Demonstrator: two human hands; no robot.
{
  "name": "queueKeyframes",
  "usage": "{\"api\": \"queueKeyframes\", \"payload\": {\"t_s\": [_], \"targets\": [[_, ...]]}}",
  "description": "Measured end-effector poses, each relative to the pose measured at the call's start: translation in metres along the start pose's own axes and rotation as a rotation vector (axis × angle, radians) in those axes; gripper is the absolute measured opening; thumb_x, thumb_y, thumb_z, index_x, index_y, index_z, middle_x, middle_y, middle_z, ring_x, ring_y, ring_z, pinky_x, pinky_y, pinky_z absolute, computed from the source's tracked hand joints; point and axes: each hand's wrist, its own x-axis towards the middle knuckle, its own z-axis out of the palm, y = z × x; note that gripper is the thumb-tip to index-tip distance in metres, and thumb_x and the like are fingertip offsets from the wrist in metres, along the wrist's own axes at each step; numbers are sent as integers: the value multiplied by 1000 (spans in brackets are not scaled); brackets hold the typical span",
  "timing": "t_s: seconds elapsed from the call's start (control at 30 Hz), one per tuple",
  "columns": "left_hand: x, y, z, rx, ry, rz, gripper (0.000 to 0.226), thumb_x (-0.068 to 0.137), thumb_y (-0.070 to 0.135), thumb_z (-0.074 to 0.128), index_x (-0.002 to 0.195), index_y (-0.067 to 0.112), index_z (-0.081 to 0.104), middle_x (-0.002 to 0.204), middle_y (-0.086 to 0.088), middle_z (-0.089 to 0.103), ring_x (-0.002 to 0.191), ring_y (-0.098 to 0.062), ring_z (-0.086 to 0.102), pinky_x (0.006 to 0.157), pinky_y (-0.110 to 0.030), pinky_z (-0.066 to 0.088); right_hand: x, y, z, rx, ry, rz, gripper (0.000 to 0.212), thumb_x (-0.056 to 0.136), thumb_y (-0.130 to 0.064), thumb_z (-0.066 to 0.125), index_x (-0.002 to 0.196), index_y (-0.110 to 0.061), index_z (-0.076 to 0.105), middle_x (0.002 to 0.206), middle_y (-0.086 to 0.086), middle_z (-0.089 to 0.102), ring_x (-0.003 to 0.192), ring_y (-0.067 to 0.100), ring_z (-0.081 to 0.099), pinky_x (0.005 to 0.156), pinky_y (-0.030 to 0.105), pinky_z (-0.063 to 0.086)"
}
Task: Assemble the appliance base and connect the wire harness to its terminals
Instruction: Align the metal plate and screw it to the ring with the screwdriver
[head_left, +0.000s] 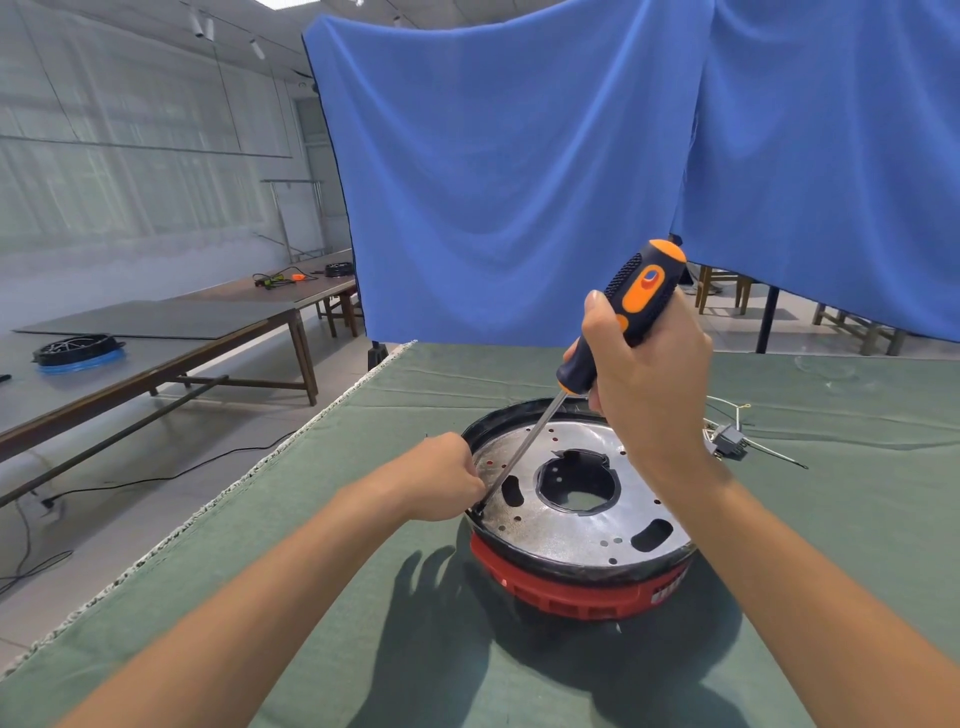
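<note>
I am working on the appliance base (582, 525), which is sitting near the middle of the green cloth (322, 597) with its red plastic body underneath and the round metal plate (561, 525) facing up inside the black rim. My right hand (649, 384) is wrapping fully around the black-and-orange handle of the screwdriver (618, 322), and my left hand (441, 478) is curling its fingers at the left rim, pinching right where the tip is landing; whether a screw is between my fingertips I cannot tell, since they are hiding that spot. The screwdriver's long axis is running on a slant, handle high and toward the upper right, shaft pointing down and left to the plate's edge. Judging from this, I am fastening the plate to the base, so assembly is partway along: the plate is seated, but many of its holes are looking open. The wire harness (727, 439) with its grey connector is lying on the cloth just beyond the base to the right, apart from it and unconnected, so the terminal step is waiting. Farther off, a blue curtain (519, 182) is hanging behind the table.
</note>
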Motion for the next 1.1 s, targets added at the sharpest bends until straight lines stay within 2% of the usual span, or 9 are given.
{"api": "queueKeyframes", "payload": {"t_s": [0.17, 0.23, 0.3, 0.4, 0.5, 0.57, 0.83, 0.97, 1.1], "targets": [[-1, 0, 1, -8, 6, 21, 36, 81, 3, 43, 52, 15, 25, 57, -5, 22, 56, -21, 21, 53, -30, 19, 1, -5, 7, -28, -46, -16, 27, 78, -39, 59, 71, -18, 43, 59, 9, 60, 49, 28, 58, 48, 42, 50], [-1, 0, 1, -10, 8, 26, 36, 81, 3, 43, 52, 15, 26, 57, -6, 22, 56, -21, 21, 53, -30, 20, 0, -8, 13, -61, -54, -78, 27, 79, -36, 60, 69, -17, 42, 54, 3, 56, 48, 16, 56, 50, 31, 49], [-1, -1, 2, -16, 11, 26, 35, 81, 4, 44, 52, 15, 28, 58, -6, 23, 56, -21, 22, 52, -30, 20, -1, -12, 17, -103, -52, -146, 26, 79, -32, 60, 69, -16, 42, 51, -3, 49, 52, 11, 50, 48, 12, 37], [0, -4, 2, -24, 17, 22, 34, 82, 4, 44, 53, 14, 29, 59, -7, 24, 57, -22, 23, 52, -30, 21, -1, -16, 19, -111, -64, -162, 26, 79, -32, 60, 70, -14, 43, 52, -1, 50, 52, 14, 51, 48, 16, 39], [2, -4, 2, -32, 19, 21, 32, 83, 6, 44, 55, 12, 31, 59, -8, 26, 60, -23, 25, 56, -30, 23, 1, -18, 18, -90, -63, -118, 26, 78, -36, 59, 71, -17, 42, 56, 5, 54, 54, 23, 57, 50, 38, 49], [2, -5, 2, -43, 22, 28, 34, 83, 5, 43, 54, 13, 28, 59, -7, 25, 61, -23, 25, 58, -30, 23, 3, -19, 16, -68, -60, -106, 27, 78, -37, 59, 71, -17, 42, 59, 9, 55, 57, 31, 60, 49, 45, 49], [3, -7, 4, -42, 33, 35, 34, 82, 5, 43, 52, 14, 28, 58, -7, 25, 59, -23, 24, 57, -29, 24, 4, -19, 15, -80, -69, -101, 29, 76, -41, 56, 72, -15, 43, 60, 11, 57, 58, 33, 61, 49, 47, 49], [3, -7, 5, -36, 28, 38, 32, 82, 5, 45, 54, 13, 33, 59, -7, 26, 57, -21, 24, 55, -29, 24, 3, -19, 14, -77, -73, -94, 27, 78, -38, 58, 72, -16, 43, 59, 10, 57, 58, 33, 61, 49, 46, 49], [3, -7, 5, -25, 29, 51, 36, 81, 4, 46, 51, 15, 28, 57, -6, 24, 57, -22, 23, 54, -29, 21, 3, -18, 12, -73, -70, -74, 28, 78, -36, 58, 74, -13, 44, 60, 12, 58, 56, 33, 60, 48, 46, 49]]}}
